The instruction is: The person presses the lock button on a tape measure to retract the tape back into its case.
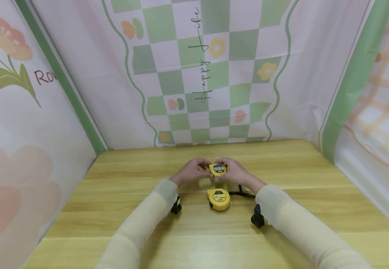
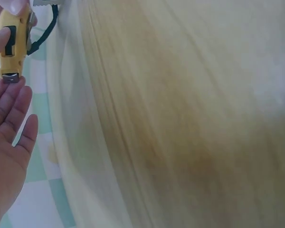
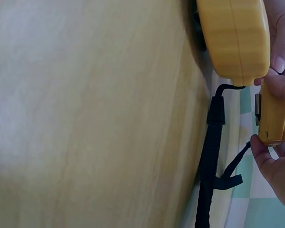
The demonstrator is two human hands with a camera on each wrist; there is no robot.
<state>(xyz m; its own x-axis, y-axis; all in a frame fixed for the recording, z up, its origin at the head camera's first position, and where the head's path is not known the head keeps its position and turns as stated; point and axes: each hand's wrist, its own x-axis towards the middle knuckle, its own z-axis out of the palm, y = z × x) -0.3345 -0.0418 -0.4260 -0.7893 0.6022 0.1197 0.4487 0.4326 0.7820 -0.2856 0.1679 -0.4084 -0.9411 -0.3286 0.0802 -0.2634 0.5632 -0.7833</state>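
Between both hands, a small yellow tape measure (image 1: 218,170) is raised above the wooden table. My right hand (image 1: 235,172) grips its right side. At its left end is my left hand (image 1: 189,172), thumb and forefinger apart. Its nearly straight fingers (image 2: 7,107) reach the metal hook in the left wrist view; its thumb is not clearly shown there. A thumb rests on the black button. Nearer the body, a larger yellow tape measure (image 1: 219,200) lies on the table. In the right wrist view, the small tape measure (image 3: 274,116) has fingertips beneath its lower end.
A black strap (image 1: 243,194) runs right from the larger tape measure. Black wrist cameras hang under both sleeves, the right one (image 1: 257,216) close to the table (image 1: 194,246). Behind the far table edge hangs a green-and-white checked curtain (image 1: 204,74).
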